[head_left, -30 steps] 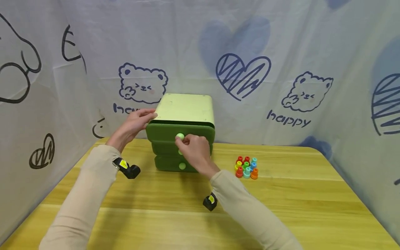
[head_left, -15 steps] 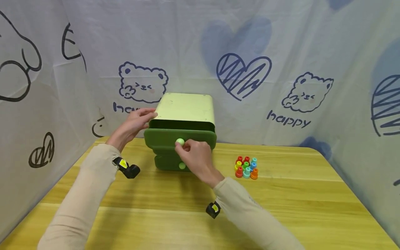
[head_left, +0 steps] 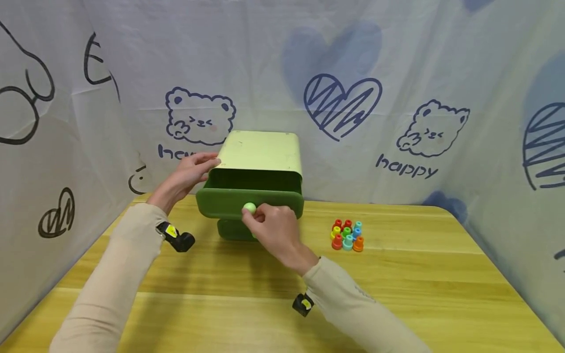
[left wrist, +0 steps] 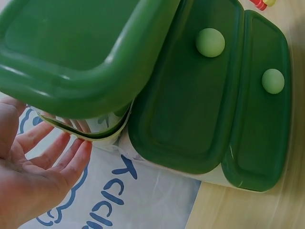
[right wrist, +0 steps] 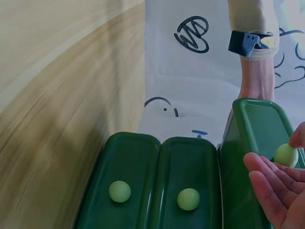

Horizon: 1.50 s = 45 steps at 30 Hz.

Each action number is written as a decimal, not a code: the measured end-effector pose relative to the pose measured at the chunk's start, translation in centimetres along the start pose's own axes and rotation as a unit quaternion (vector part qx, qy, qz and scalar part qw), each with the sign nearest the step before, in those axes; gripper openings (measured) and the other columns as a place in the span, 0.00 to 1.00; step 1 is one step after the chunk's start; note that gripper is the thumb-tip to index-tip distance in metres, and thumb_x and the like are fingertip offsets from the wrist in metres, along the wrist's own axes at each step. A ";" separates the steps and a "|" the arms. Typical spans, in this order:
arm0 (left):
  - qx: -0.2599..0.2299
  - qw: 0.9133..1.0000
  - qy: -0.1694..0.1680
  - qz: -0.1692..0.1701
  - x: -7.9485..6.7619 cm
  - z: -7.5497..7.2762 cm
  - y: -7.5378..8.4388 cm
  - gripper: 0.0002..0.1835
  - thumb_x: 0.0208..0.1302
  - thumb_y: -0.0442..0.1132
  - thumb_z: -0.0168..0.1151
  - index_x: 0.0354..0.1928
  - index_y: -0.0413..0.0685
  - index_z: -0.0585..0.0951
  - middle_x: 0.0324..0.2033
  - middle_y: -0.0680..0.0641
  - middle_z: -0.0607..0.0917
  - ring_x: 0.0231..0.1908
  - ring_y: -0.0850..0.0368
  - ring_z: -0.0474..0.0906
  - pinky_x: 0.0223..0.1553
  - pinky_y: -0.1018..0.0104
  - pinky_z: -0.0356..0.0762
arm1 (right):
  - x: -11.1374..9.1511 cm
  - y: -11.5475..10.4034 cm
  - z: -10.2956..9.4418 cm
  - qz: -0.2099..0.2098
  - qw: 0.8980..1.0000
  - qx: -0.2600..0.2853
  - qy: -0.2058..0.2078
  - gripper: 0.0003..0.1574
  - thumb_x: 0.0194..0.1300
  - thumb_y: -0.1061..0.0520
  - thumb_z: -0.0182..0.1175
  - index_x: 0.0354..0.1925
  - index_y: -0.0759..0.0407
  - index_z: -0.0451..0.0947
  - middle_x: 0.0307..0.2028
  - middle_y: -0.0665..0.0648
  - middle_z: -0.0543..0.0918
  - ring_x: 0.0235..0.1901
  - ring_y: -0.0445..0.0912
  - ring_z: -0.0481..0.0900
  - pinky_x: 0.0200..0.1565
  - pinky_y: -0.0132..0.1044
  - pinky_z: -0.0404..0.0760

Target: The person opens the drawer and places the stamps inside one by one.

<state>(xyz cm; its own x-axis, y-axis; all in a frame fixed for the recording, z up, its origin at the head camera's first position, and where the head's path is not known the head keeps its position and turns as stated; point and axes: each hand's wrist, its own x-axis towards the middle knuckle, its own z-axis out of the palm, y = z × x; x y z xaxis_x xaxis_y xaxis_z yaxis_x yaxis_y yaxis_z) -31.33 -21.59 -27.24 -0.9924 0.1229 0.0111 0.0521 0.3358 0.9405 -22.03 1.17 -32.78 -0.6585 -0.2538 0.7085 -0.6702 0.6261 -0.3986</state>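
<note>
A small cabinet with a pale yellow-green shell (head_left: 262, 149) and dark green drawers stands at the back of the table. My right hand (head_left: 275, 229) pinches the round light-green knob (head_left: 249, 208) of the top drawer (head_left: 220, 203), which is pulled partly out. No contents show in the visible part of that drawer. Against the cabinet's left side rests my left hand (head_left: 187, 172), its fingers (left wrist: 76, 160) nearly straight along the shell's edge and its thumb near the top. The lower two drawers (right wrist: 128, 167) are closed, each with a round knob (right wrist: 119, 191).
Several small coloured pegs (head_left: 347, 235), red, yellow, green, blue and orange, stand grouped on the wooden table (head_left: 419, 294) right of the cabinet. Behind, a white cloth (head_left: 265, 63) printed with hearts and bears closes off the back and sides.
The top drawer has slid out toward me from nearly closed, drawn by my right hand on its knob. My left hand has stayed at the cabinet's side. The pegs have not moved.
</note>
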 end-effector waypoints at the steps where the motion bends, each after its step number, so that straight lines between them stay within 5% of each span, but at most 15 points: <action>1: 0.001 1.000 -0.001 -0.001 0.0 0.0 0.0 0.33 0.73 0.50 0.53 0.72 0.41 0.60 0.69 0.38 0.62 0.67 0.43 0.58 0.66 0.49 0.60 | 0.0 -0.1 -0.1 -0.003 1.000 -0.002 0.002 0.20 0.63 0.53 0.61 0.16 0.58 0.80 0.13 0.49 0.78 0.12 0.36 0.69 0.18 0.24 0.67; 20: -0.022 0.998 -0.059 0.029 0.1 -0.7 -0.6 0.35 0.74 0.49 0.50 0.74 0.39 0.54 0.72 0.39 0.56 0.70 0.44 0.52 0.69 0.49 0.53 | -1.8 -1.4 -1.5 -0.022 1.000 0.013 0.003 0.19 0.62 0.54 0.63 0.16 0.57 0.80 0.12 0.47 0.77 0.12 0.33 0.67 0.17 0.23 0.65; 45: -0.014 0.998 -0.062 0.027 -0.1 -0.6 -0.6 0.35 0.75 0.49 0.49 0.74 0.39 0.53 0.72 0.39 0.55 0.70 0.44 0.51 0.69 0.50 0.53 | -3.8 -1.2 -1.0 -0.090 0.996 -0.013 0.009 0.16 0.60 0.56 0.67 0.17 0.58 0.80 0.14 0.49 0.79 0.12 0.35 0.71 0.17 0.20 0.66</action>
<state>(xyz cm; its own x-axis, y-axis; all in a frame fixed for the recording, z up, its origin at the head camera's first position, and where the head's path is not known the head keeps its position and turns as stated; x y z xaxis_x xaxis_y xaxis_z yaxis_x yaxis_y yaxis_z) -31.34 -22.39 -27.56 -0.9668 0.2546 0.0210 0.0996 0.2998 0.9488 -18.37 2.15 -34.42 -0.5217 -0.3504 0.7779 -0.7679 0.5900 -0.2493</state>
